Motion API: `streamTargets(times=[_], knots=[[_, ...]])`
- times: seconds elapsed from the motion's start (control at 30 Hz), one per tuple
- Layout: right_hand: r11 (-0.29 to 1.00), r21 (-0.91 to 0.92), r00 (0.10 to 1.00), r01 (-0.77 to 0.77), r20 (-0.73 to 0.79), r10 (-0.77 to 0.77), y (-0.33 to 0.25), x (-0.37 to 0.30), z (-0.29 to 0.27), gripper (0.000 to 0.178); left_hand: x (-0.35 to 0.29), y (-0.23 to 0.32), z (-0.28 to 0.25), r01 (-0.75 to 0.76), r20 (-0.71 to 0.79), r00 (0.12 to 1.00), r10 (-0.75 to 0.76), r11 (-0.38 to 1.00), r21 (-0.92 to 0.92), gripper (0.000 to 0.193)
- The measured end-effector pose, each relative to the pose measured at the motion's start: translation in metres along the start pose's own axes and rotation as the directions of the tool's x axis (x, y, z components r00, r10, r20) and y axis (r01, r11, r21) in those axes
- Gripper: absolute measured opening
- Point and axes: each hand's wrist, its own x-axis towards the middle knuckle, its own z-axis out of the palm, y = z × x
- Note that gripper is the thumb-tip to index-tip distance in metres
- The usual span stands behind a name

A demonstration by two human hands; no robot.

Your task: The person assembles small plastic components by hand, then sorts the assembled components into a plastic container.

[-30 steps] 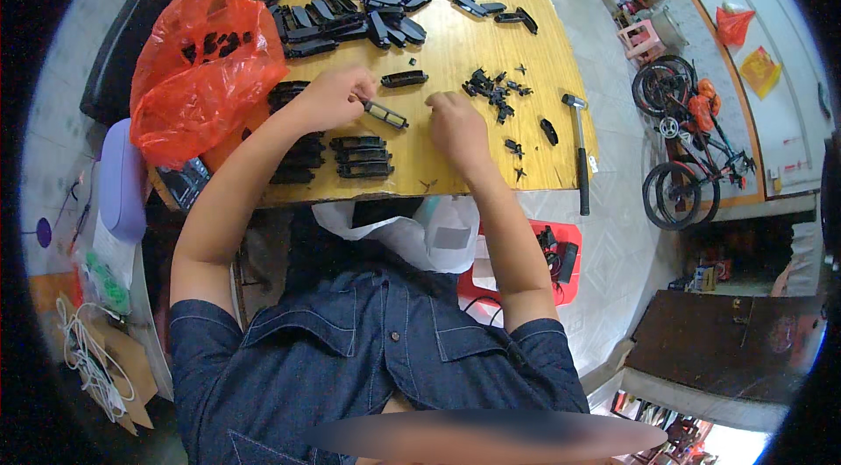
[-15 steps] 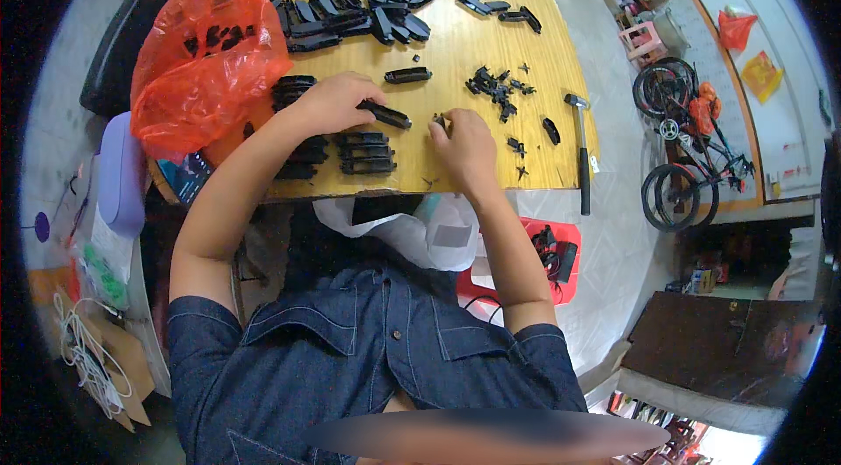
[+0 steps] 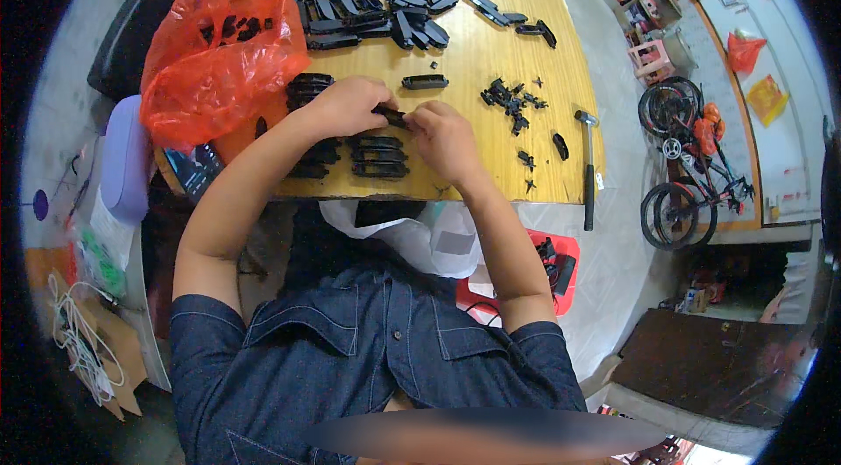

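Note:
My left hand (image 3: 352, 106) is closed around one end of a long black plastic piece (image 3: 393, 117), held just above the wooden table. My right hand (image 3: 443, 139) is closed too, its fingertips pinched at the piece's right end. Whatever small part sits in that pinch is hidden by the fingers. Below the hands lies a neat stack of similar black pieces (image 3: 378, 157). More of them are stacked beside and under my left wrist (image 3: 311, 87). Beyond the hands rests a single black piece (image 3: 425, 81). To the right is a pile of small black clips (image 3: 512, 101).
A red plastic bag (image 3: 223, 62) with black parts lies at the left. Several loose black pieces (image 3: 407, 17) cover the table's far side. A hammer (image 3: 588, 169) lies along the right edge, near a black ring-like part (image 3: 561, 146). A red bin (image 3: 568, 248) stands below.
My right hand has moved left, from beside the black piece to its end, bringing a small dark part in its fingertips. My left hand keeps hold of the piece. The view has shifted slightly.

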Motion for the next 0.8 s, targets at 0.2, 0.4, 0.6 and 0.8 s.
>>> streamTargets(times=[0.2, 0.4, 0.6, 0.8], knots=[[0.964, -0.25, 0.983, -0.091, 0.132, 0.127, -0.015, 0.003, -0.007, 0.015, -0.001, 0.005, -0.003, 0.025, 0.019, 0.999, -0.025, 0.999, 0.039, 0.028], [0.947, -0.277, 0.966, -0.162, 0.153, 0.21, -0.02, 0.004, -0.008, 0.017, 0.001, 0.012, -0.007, 0.027, 0.02, 0.999, -0.031, 0.983, 0.181, 0.026], [0.99, -0.017, 0.976, -0.143, 0.166, 0.144, 0.007, 0.008, 0.003, 0.016, 0.002, 0.019, -0.012, 0.098, 0.062, 0.991, -0.122, 0.95, 0.296, 0.026], [0.853, -0.172, 0.852, -0.493, -0.295, 0.433, 0.055, 0.005, -0.035, 0.022, -0.004, 0.01, -0.024, 0.063, 0.221, 0.972, -0.074, 0.996, 0.056, 0.021]])
